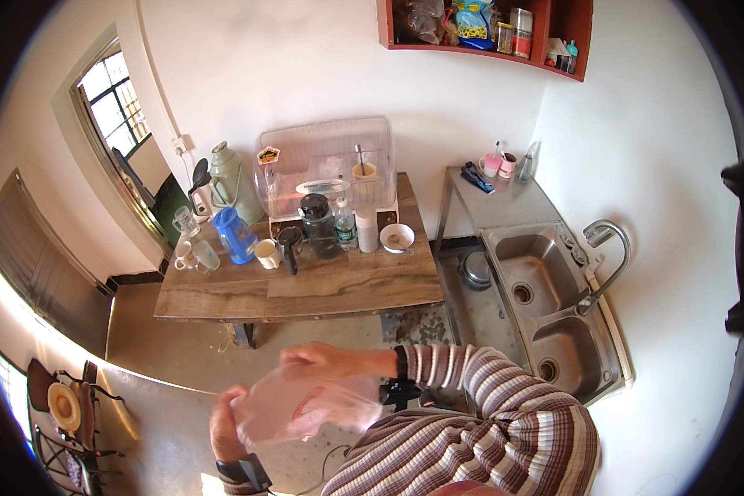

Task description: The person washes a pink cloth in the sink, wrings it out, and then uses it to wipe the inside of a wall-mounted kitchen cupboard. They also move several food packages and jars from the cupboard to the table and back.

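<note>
A thin, translucent plastic bag with a pinkish-red mark is stretched between my two hands, in front of my striped sweater. My left hand grips its left end, with a dark band around the wrist. Higher up, my right hand has its fingers closed on the bag's upper edge. Beyond both hands stands a wooden table, apart from them. What the bag contains, if anything, cannot be made out.
On the table stand a green thermos flask, a blue-lidded pitcher, a white bowl and a clear-lidded dish box. A double steel sink is at right. Chairs stand at lower left; a red wall shelf hangs above.
</note>
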### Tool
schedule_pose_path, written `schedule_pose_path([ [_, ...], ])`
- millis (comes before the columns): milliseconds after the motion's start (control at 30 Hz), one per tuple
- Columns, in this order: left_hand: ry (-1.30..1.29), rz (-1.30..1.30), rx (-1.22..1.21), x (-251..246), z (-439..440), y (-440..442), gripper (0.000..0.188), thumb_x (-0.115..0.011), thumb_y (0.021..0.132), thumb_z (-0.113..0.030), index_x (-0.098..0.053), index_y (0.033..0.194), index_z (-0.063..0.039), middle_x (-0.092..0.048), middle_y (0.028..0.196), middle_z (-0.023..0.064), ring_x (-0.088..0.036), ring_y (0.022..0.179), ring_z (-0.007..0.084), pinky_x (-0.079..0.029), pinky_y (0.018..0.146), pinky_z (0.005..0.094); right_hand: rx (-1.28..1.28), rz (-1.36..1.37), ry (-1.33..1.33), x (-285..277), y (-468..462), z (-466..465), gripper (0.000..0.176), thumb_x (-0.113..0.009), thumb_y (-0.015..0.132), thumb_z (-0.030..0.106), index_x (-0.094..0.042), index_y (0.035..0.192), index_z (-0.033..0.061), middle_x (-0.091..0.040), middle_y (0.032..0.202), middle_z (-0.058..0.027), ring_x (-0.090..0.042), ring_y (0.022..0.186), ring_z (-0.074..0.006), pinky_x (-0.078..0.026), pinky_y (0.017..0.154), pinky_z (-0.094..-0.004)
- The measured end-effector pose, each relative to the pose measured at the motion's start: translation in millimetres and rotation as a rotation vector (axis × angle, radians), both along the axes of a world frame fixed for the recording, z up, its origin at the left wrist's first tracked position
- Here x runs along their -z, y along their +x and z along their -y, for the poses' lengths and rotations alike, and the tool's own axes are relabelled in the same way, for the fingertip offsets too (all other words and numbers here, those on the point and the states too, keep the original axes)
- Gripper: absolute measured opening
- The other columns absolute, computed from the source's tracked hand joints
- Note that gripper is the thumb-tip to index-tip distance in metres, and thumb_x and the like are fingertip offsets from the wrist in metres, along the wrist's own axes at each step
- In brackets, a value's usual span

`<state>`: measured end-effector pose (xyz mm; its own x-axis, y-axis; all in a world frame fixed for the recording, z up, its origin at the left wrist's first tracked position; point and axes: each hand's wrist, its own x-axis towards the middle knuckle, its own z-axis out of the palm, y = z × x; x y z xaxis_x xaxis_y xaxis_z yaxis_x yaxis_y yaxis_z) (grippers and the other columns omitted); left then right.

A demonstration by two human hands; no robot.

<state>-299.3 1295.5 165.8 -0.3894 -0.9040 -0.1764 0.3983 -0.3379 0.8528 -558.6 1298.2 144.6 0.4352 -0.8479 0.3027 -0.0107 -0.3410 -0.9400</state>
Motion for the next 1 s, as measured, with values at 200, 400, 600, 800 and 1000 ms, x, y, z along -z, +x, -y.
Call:
schedule_pose_path([
  [200, -0.266, -0.006, -0.245, 20.3, -29.3, -113.5, 0.022, -0.066, 0.089, -0.021, -0.056, 0.1, -0.004, -0.06, 0.093, 0.003, -0.059, 0.084, 0.015, -0.049, 0.071, 0.0275, 0.236, -0.223, -0.591, -80.2, 18.3, 49.8, 0.02, -0.061, 0.089, 0.021, -0.056, 0.103, 0.0091, -0.059, 0.084, -0.006, -0.058, 0.066, -0.0233, -0.046, 0.061, -0.0343],
  [400, -0.622, 0.363, -0.38, 29.6, -16.1, -184.6, 0.025, -0.062, 0.091, -0.019, -0.054, 0.109, -0.003, -0.06, 0.1, 0.0057, -0.059, 0.091, 0.0175, -0.049, 0.077, 0.0286, 0.853, -0.533, -1.123, -54.9, -19.9, 80.4, 0.031, -0.064, 0.078, 0.017, -0.06, 0.108, 0.0119, -0.057, 0.095, -0.0053, -0.056, 0.095, -0.0245, -0.043, 0.087, -0.041],
  [600, -0.523, 0.436, -0.286, 41.0, -21.6, -214.1, 0.038, -0.049, 0.096, -0.015, -0.042, 0.13, -0.001, -0.049, 0.123, 0.0086, -0.049, 0.112, 0.0174, -0.041, 0.094, 0.0267, 1.022, -0.562, -1.011, 6.7, -21.8, 64.8, 0.014, -0.064, 0.076, 0.017, -0.066, 0.088, 0.011, -0.057, 0.109, -0.0059, -0.049, 0.113, -0.0247, -0.034, 0.106, -0.0463],
  [800, -0.247, -0.106, -0.345, 27.7, -14.1, -255.2, 0.032, -0.057, 0.087, -0.016, -0.051, 0.116, -0.002, -0.057, 0.105, 0.0071, -0.056, 0.097, 0.0196, -0.046, 0.084, 0.028, 1.084, -0.283, -0.445, 32.1, -61.7, 29.6, 0.05, -0.062, 0.088, 0.026, -0.047, 0.132, 0.0079, -0.047, 0.132, -0.0154, -0.043, 0.125, -0.0343, -0.031, 0.109, -0.044],
  [1000, -0.712, 0.293, 0.07, 4.5, -9.9, -247.9, 0.03, -0.057, 0.082, -0.01, -0.052, 0.111, -0.002, -0.057, 0.102, 0.0091, -0.056, 0.093, 0.0216, -0.045, 0.082, 0.0279, 0.313, 0.89, 0.589, 26.7, -79.9, -32.0, 0.067, -0.058, 0.094, 0.04, -0.03, 0.145, 0.0049, -0.039, 0.143, -0.0126, -0.046, 0.126, -0.0205, -0.038, 0.105, -0.0349],
])
